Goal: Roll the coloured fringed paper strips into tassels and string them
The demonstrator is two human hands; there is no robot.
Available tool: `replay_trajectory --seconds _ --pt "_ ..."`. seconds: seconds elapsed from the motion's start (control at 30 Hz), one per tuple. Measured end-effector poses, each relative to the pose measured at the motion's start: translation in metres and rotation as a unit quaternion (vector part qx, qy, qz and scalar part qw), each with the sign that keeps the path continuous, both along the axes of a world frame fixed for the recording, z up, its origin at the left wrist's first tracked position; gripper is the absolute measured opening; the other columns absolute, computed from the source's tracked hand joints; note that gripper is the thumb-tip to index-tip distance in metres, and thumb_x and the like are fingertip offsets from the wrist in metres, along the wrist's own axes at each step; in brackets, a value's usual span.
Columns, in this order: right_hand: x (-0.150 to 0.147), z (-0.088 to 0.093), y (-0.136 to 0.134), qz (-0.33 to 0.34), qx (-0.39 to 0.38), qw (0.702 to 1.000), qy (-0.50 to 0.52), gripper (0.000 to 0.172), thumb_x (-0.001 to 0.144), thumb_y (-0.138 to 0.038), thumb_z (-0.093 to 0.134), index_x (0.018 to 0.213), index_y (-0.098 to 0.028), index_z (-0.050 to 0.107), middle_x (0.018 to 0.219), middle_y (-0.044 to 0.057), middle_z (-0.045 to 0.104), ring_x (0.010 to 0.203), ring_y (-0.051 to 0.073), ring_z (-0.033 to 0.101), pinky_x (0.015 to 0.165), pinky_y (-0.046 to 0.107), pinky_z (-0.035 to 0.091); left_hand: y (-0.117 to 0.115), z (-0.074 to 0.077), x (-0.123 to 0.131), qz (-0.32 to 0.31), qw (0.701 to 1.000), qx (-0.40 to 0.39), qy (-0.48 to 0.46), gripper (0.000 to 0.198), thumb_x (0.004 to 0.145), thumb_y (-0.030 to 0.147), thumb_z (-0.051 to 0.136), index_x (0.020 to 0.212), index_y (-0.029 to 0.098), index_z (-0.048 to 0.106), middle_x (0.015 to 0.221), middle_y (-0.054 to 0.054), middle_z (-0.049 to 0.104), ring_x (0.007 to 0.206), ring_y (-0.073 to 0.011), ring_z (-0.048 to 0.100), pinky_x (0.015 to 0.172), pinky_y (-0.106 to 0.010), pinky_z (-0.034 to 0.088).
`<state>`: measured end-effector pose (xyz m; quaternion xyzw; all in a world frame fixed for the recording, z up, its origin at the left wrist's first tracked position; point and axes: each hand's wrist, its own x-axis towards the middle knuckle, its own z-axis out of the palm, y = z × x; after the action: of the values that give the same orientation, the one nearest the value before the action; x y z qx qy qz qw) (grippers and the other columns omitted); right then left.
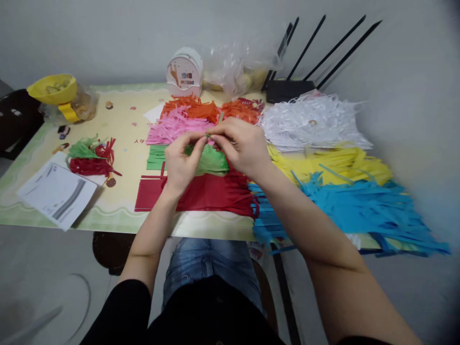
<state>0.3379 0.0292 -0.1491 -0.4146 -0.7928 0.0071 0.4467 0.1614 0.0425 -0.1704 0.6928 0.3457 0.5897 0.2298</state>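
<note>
My left hand (182, 160) and my right hand (239, 145) meet above the middle of the table, fingers pinched together on a thin green paper strip (209, 136). Below them lies a green fringed paper sheet (212, 160), with a red fringed sheet (212, 191) in front of it. Pink fringed paper (172, 127) and orange fringed paper (196, 108) lie behind the hands.
White (312, 122), yellow (334, 165) and blue (359, 206) fringed paper piles fill the right side. A small bundle of green and red strips (91, 155), printed papers (57, 194) and a yellow bowl (53, 88) sit left. A white tin (184, 72), plastic bag (237, 67) and black router (289, 88) stand at the back.
</note>
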Motion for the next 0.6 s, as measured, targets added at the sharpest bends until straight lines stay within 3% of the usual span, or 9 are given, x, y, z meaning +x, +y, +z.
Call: replay_trajectory --seconds 0.13,0.23,0.37,0.6 --pt "-0.001 0.0043 -0.0026 0.017 -0.023 0.999 0.014 0.02 0.099 -0.025 0.059 0.104 -0.019 0.077 0.1 0.008 0.077 0.095 0.021 0.072 0.087 0.034 0.056 0.003 -0.0043 -0.0026 0.032 0.995 0.081 0.042 0.024 0.099 0.04 0.067 0.092 0.02 0.077 0.087 -0.003 0.081 0.079 -0.0143 0.074 0.077 -0.025 0.056" --pt "-0.0014 0.0039 -0.003 0.037 -0.091 0.991 0.095 0.017 0.097 -0.029 0.064 0.105 -0.019 0.076 0.091 0.005 0.076 0.08 0.018 0.072 0.078 0.032 0.057 0.0025 -0.0038 -0.0025 0.032 0.991 0.112 0.061 0.02 0.1 0.035 0.066 0.093 0.02 0.077 0.089 -0.003 0.081 0.081 -0.0146 0.075 0.079 -0.025 0.057" --pt "-0.0021 -0.0026 -0.0001 0.079 -0.186 0.954 0.222 0.022 0.093 -0.042 0.07 0.094 -0.019 0.073 0.075 0.0 0.071 0.062 0.013 0.066 0.062 0.027 0.055 0.0011 -0.0037 -0.0009 0.015 0.992 0.102 0.073 0.019 0.1 0.034 0.067 0.093 0.019 0.077 0.089 -0.004 0.081 0.08 -0.0147 0.075 0.079 -0.025 0.056" --pt "-0.0017 -0.004 -0.0014 0.056 -0.142 0.963 0.22 0.016 0.087 -0.035 0.077 0.086 -0.019 0.077 0.078 0.002 0.073 0.064 0.012 0.063 0.065 0.028 0.052 0.0041 -0.0087 -0.0012 -0.018 0.998 0.039 0.052 0.021 0.097 0.038 0.072 0.092 0.019 0.078 0.089 -0.004 0.081 0.081 -0.0144 0.075 0.08 -0.025 0.056"
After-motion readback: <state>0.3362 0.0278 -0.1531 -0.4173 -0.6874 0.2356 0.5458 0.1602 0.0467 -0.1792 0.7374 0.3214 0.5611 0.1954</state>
